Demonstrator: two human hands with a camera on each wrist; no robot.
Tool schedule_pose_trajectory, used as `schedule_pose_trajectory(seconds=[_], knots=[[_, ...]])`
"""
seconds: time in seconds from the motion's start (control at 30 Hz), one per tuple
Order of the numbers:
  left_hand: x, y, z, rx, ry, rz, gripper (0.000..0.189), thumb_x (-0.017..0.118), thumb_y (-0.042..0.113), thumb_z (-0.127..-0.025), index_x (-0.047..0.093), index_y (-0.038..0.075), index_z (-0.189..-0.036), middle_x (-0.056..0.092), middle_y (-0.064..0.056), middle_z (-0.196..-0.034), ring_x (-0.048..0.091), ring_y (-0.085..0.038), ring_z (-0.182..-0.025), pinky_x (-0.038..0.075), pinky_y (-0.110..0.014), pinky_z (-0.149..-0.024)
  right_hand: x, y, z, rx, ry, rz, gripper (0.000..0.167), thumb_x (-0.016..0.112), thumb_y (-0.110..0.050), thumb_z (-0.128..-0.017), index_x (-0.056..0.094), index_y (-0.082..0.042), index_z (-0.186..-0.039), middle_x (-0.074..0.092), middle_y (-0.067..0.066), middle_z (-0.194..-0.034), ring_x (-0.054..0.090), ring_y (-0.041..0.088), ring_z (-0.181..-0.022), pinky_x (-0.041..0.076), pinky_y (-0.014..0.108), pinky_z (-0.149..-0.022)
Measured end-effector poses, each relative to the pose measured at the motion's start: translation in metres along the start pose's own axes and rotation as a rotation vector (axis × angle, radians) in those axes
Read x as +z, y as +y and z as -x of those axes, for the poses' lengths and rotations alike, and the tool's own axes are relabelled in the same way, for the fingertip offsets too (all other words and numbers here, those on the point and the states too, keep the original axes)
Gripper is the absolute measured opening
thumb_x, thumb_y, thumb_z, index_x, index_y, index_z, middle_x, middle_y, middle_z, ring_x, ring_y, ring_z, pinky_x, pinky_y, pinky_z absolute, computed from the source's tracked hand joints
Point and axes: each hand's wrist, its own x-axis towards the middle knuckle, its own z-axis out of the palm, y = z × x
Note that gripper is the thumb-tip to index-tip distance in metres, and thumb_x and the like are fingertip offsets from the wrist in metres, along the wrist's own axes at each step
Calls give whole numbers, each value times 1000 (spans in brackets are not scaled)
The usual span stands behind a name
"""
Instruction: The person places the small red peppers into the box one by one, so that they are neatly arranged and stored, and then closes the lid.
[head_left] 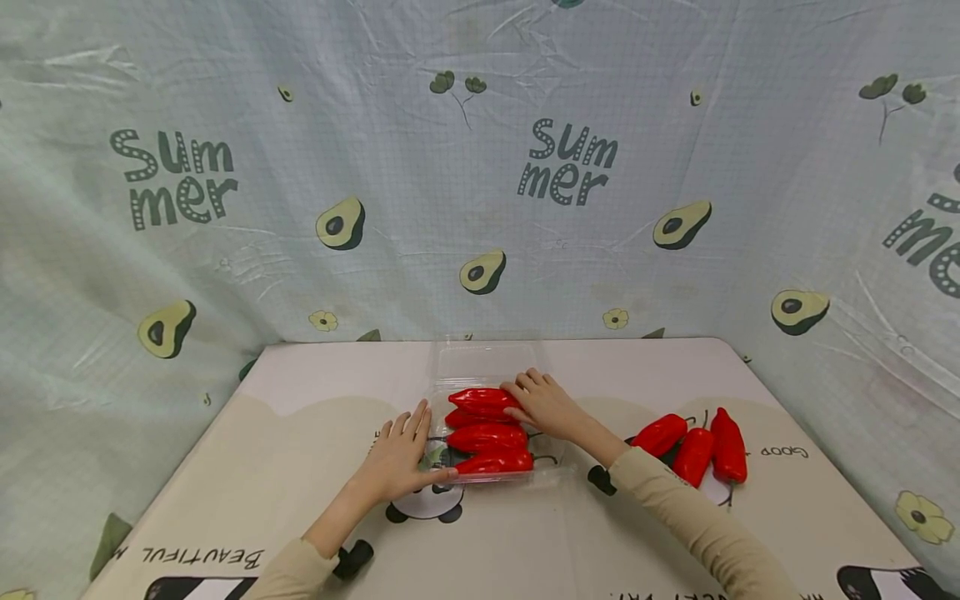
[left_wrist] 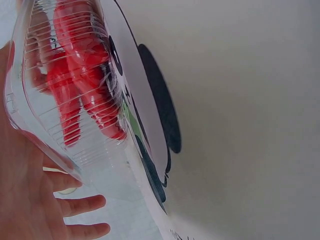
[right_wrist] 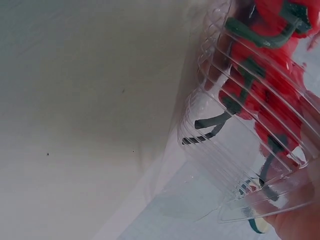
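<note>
A clear plastic container stands at the middle of the table with its lid folded open toward the back. Several red peppers lie crosswise in it, stems to the right. My left hand rests along the container's left side, fingers straight, thumb along the near rim. The left wrist view shows those fingers spread past the ribbed wall. With thumb and fingers, my right hand grips the stem end of the rearmost pepper. Through the ribbed wall, the right wrist view shows dark green stems.
Three more red peppers lie on the right of the table, beyond my right forearm. The table cover carries printed pandas and lettering. A pale curtain with avocado prints hangs behind and at both sides.
</note>
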Motion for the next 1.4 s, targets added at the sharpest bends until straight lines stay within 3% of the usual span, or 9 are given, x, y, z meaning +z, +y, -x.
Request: schedule_pose_trajectory(seconds=[0.5, 1.4], knots=[[1, 0, 0, -9, -14, 21, 98, 47, 68, -74, 25, -2, -139, 22, -16, -147, 31, -38, -127, 26, -57, -101, -1, 1, 2, -3, -38, -5, 50, 56, -41, -84, 46, -18, -127, 51, 4, -104, 43, 19, -99, 42, 32, -79], [-2, 1, 2, 0, 4, 28, 98, 48, 67, -74, 26, -3, -138, 22, -17, -147, 31, -39, -127, 27, -57, -100, -7, 7, 11, -47, 60, -41, 52, 58, -42, -83, 48, -17, -127, 50, 6, -108, 43, 20, -100, 42, 35, -79]])
